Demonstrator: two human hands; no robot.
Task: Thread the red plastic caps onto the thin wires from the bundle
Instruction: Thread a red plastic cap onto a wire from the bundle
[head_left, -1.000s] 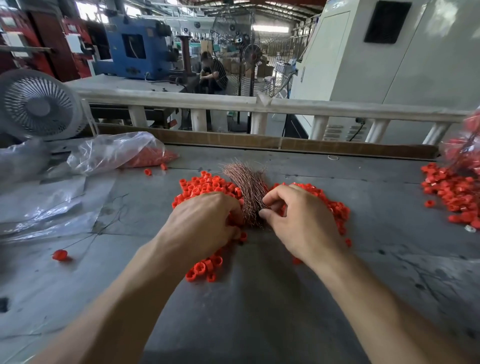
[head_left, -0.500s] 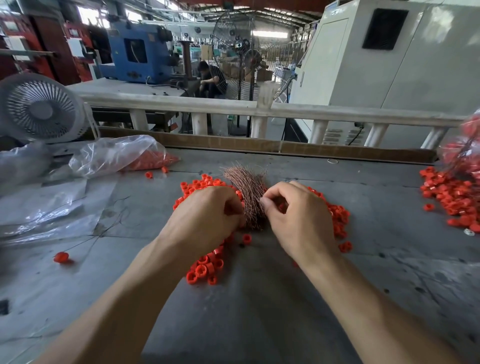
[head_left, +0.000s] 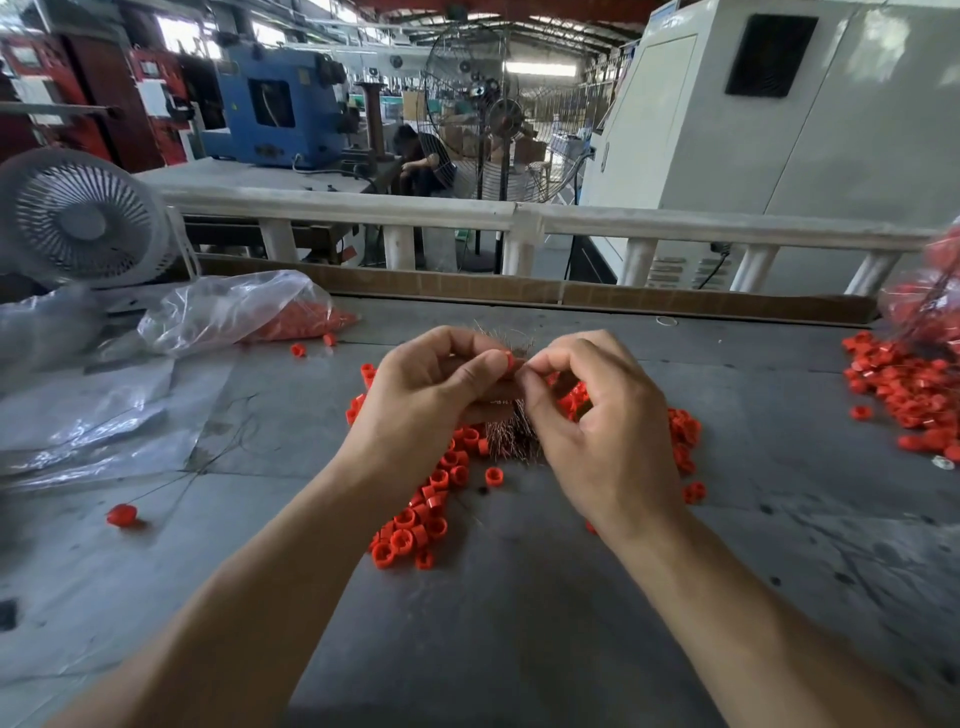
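Both hands are raised above the grey table, fingertips almost meeting. My left hand (head_left: 431, 395) pinches one red cap (head_left: 503, 358) between thumb and forefinger. My right hand (head_left: 597, 415) pinches something very thin right beside that cap, most likely a wire, too fine to make out. Under the hands lies the bundle of thin copper-coloured wires (head_left: 511, 436), mostly hidden. A pile of loose red caps (head_left: 415, 525) spreads around the bundle on both sides.
A clear plastic bag with red caps (head_left: 234, 317) lies at the back left, a white fan (head_left: 78, 218) behind it. More red caps (head_left: 904, 384) are heaped at the right edge. One cap on a wire (head_left: 122, 514) lies at the left. A low board (head_left: 519, 291) borders the table's far edge.
Both hands have lifted off the pile and the bundle. The left hand now holds a single red cap up, and the right fingertips have come against it.
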